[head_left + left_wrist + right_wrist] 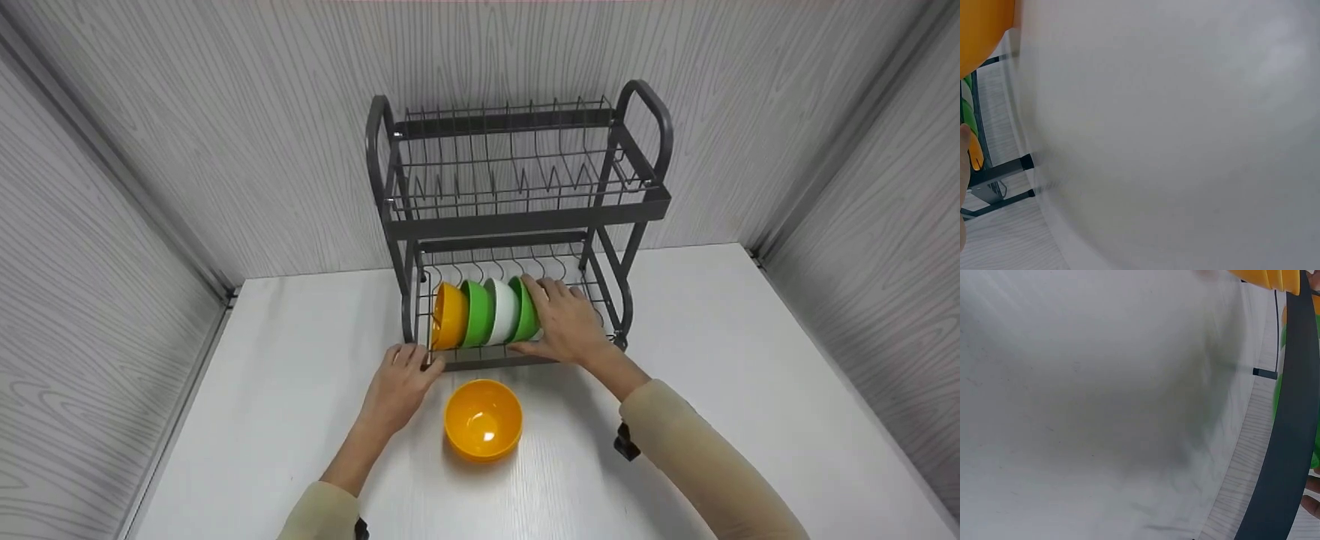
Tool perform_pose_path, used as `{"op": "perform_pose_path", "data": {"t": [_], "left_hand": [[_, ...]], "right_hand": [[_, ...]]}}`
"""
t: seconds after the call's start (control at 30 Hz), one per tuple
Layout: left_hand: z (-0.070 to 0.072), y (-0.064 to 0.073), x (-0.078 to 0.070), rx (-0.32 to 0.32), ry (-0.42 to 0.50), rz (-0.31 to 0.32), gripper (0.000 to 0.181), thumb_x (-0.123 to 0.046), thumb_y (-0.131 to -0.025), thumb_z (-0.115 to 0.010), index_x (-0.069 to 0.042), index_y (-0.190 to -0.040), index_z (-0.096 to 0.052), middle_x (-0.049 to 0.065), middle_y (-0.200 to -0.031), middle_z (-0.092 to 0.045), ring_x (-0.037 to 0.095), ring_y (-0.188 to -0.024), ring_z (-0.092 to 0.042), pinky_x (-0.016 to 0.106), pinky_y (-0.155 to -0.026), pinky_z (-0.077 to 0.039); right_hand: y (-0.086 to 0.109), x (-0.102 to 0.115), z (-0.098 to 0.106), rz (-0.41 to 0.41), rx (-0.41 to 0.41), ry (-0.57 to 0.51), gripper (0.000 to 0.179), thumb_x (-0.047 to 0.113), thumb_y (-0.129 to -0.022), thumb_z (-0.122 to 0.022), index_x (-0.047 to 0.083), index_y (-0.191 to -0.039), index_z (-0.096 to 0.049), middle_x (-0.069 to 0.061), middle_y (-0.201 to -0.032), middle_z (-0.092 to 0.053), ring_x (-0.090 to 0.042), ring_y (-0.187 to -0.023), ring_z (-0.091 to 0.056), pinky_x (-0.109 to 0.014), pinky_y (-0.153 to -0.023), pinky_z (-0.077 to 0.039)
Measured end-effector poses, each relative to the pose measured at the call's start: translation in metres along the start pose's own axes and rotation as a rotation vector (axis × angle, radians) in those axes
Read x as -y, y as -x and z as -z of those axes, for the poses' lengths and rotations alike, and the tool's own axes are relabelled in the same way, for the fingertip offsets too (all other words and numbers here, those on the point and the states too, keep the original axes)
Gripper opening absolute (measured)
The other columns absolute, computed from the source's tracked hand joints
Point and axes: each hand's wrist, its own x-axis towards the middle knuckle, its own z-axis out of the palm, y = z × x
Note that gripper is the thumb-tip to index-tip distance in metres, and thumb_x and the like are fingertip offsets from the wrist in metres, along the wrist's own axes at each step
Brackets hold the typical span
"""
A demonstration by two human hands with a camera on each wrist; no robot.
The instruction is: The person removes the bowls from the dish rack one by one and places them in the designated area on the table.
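Observation:
A dark two-tier dish rack holds a row of bowls standing on edge in its lower tier. From left to right they are an orange bowl, a green bowl, a white bowl and another green bowl. My right hand holds that last green bowl, fingers at its far side and thumb near the front rail. At the rack's front left corner, my left hand grips the frame. Nested orange bowls sit on the table between my forearms.
The upper tier's wire dividers overhang the bowls. A white tabletop supports the rack, and grey wood-grain panels enclose the back and both sides. In the right wrist view, the rack's dark front rail crosses the right side.

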Motion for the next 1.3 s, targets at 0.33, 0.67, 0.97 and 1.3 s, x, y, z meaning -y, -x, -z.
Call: {"op": "perform_pose_path", "data": {"t": [0.33,0.67,0.97,1.3], "left_hand": [[0.0,0.0,0.0,0.014,0.0,0.0,0.038,-0.004,-0.088,-0.08,-0.022,-0.115,-0.061,0.01,-0.103,-0.064,0.029,-0.101,-0.064,0.041,-0.091,-0.058],[0.0,0.001,-0.001,-0.003,-0.016,0.002,0.04,-0.004,-0.086,-0.083,-0.021,-0.114,-0.06,0.009,-0.102,-0.061,0.026,-0.1,-0.061,0.038,-0.092,-0.056],[-0.001,0.0,0.0,-0.003,-0.011,0.001,0.038,-0.004,-0.086,-0.082,-0.021,-0.113,-0.062,0.009,-0.101,-0.061,0.027,-0.099,-0.061,0.039,-0.092,-0.057],[-0.002,0.001,0.0,-0.017,0.004,-0.003,0.035,-0.003,-0.087,-0.079,-0.021,-0.111,-0.062,0.01,-0.101,-0.061,0.029,-0.098,-0.062,0.04,-0.089,-0.057]], "right_hand": [[-0.002,-0.001,0.001,0.016,0.001,0.033,0.119,0.085,-0.073,-0.073,0.013,-0.16,-0.035,-0.019,-0.137,-0.059,-0.038,-0.12,-0.066,-0.051,-0.095,-0.061],[-0.003,-0.002,0.003,0.027,-0.008,0.048,0.117,0.085,-0.072,-0.072,0.015,-0.159,-0.035,-0.019,-0.134,-0.059,-0.038,-0.116,-0.065,-0.05,-0.093,-0.06],[-0.005,-0.003,0.007,0.049,0.006,0.076,0.118,0.087,-0.072,-0.071,0.015,-0.159,-0.035,-0.02,-0.135,-0.06,-0.039,-0.117,-0.065,-0.05,-0.095,-0.06],[-0.007,-0.003,0.012,0.065,0.026,0.121,0.117,0.087,-0.073,-0.069,0.014,-0.159,-0.037,-0.02,-0.134,-0.061,-0.038,-0.117,-0.066,-0.049,-0.097,-0.059]]}}
